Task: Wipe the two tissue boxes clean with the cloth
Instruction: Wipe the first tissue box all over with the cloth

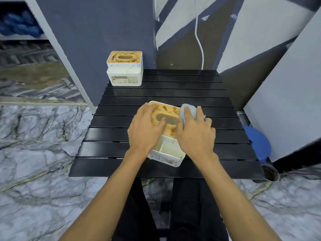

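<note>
My right hand (pixel 194 131) was down on the bunched light blue cloth (pixel 188 110), fingers curved over it, thumb tucked at its side, pinning it to the far right corner of the lid. That lid was the stained wooden top of the white plastic tissue box (pixel 169 153), right under both my palms. The box sat a little askew, its open front compartments facing me between my wrists. My left hand (pixel 145 126) lay flat just beside the right, fingers spread over the lid's left half, thumb reaching the rim of the oval slot. Under it all was the black slatted table (pixel 173 87). Well beyond my left fingertips, at the table's far left corner, stood the second white tissue box (pixel 124 68), upright, its wooden lid blotched brown, a worn label on its front. Off to the right of my cloth hand, past the table edge, sat a blue round object (pixel 258 141), low down, with grey marbled floor (pixel 34 136) on either side.
</note>
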